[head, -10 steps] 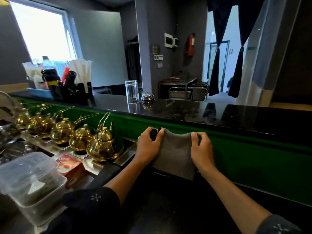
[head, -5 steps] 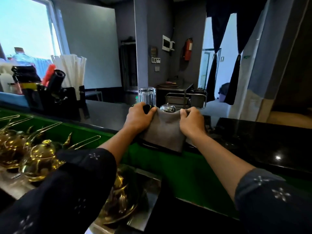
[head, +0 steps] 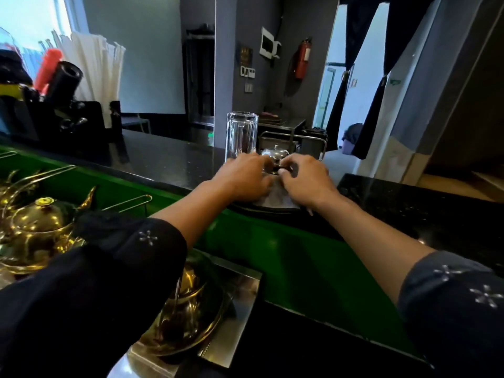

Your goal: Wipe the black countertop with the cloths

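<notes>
A grey cloth [head: 276, 196] lies flat on the black countertop [head: 169, 159], near its front edge above the green panel. My left hand [head: 242, 178] and my right hand [head: 305, 178] both press down on the cloth side by side, covering most of it. Their fingertips reach a small silver bell [head: 275, 155] just behind the cloth. A second cloth is not visible.
A tall clear glass [head: 241, 137] stands on the counter right behind my left hand. A black holder with white straws [head: 92, 66] sits at the far left. Brass teapots [head: 41, 227] line the lower shelf at left. The countertop stretches right [head: 422, 208].
My hands carried the cloth up from the green panel onto the countertop and laid it flat. They moved forward toward the glass and bell, and the view moved closer.
</notes>
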Demonstrator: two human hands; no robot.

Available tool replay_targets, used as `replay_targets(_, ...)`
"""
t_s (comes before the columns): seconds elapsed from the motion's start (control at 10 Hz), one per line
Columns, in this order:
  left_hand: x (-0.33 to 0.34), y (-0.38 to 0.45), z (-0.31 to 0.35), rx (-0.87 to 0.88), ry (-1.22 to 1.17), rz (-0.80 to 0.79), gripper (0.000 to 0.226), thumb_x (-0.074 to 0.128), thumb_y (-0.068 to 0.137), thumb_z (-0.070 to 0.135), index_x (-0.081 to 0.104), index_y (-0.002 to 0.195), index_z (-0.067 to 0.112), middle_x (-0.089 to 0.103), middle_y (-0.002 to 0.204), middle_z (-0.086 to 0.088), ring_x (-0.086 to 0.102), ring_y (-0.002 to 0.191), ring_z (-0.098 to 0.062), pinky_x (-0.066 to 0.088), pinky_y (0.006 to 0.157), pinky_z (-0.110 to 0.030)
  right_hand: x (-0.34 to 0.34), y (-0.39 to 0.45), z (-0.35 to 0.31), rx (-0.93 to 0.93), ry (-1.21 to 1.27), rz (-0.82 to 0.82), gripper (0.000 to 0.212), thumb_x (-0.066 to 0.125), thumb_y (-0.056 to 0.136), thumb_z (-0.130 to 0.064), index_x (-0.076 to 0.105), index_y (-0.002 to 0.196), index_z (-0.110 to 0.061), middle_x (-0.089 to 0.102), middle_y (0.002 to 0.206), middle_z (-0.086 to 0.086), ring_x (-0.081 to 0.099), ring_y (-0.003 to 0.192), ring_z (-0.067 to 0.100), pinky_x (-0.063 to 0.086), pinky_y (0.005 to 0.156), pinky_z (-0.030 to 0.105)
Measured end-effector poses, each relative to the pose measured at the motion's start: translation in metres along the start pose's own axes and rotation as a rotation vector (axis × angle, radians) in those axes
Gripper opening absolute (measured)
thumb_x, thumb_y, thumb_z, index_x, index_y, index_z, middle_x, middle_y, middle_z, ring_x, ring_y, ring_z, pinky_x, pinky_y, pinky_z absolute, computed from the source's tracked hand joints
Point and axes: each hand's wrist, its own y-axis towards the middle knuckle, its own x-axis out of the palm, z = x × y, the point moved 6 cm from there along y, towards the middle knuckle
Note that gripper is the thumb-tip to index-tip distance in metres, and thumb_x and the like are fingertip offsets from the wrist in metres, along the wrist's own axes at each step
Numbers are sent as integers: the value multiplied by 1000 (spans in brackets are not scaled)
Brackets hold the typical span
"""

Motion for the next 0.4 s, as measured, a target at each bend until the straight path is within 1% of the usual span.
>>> replay_targets(0.1, 31, -5, 2, 5, 9, -350, 49, 30, 99, 48, 39, 144, 31, 38, 151, -7, 32, 141, -27, 23, 114, -53, 22, -18, -2, -70, -125, -398, 43, 38, 104, -33, 49, 142, -19, 45, 149, 14, 39, 138, 32, 31, 114, 41)
replay_targets(0.2, 26, -11, 1, -70, 177, -323, 59, 21, 98, 56, 21, 152, 33, 7, 162, -6, 4, 149, -24, 0, 118, -54, 11, -36, 1, -45, -160, -477, 53, 26, 105, -44, 23, 155, -26, 11, 164, 8, 5, 151, 25, 7, 121, 50)
replay_targets(0.3, 6, -25, 27, -71, 182, -221, 65, 27, 97, 57, 23, 152, 23, 14, 161, -6, 10, 148, -24, 4, 118, -54, -23, -63, 3, -41, -148, -361, 58, 28, 103, -49, 20, 156, -26, 7, 165, 5, 2, 151, 21, 3, 121, 51)
replay_targets(0.4, -3, -45, 59, -30, 50, -226, 61, 37, 96, 55, 37, 146, 20, 38, 152, -7, 35, 139, -26, 24, 114, -51, -54, -92, 16, 7, -142, -305, 58, 32, 102, -49, 22, 155, -27, 9, 165, 4, 4, 151, 22, 5, 119, 52)
